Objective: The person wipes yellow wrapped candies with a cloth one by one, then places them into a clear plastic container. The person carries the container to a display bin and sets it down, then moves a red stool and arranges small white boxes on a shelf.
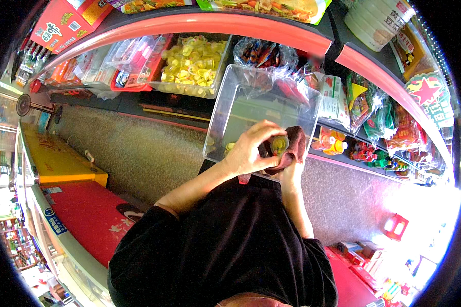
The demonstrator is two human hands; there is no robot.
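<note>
My left hand (247,152) is closed round a small round cup (279,145) with something yellowish-green inside, pinched between thumb and fingers. A dark brown cloth (296,139) is bunched against the cup's right side. My right hand (292,171) grips that cloth from below, its fingers mostly covered. Both hands are over a clear plastic bin (221,97), which rests tilted against the shelf front. A few small yellow pieces (230,147) lie at the bin's near left, beside my left wrist.
On the shelf, another clear bin (186,92) is heaped with small yellow-topped cups (192,61). Bagged snacks (266,53) sit right of it. Orange drink bottles (334,145) stand lower right. A red shelf rail (205,25) curves above. Behind me at left is a red chest (87,210).
</note>
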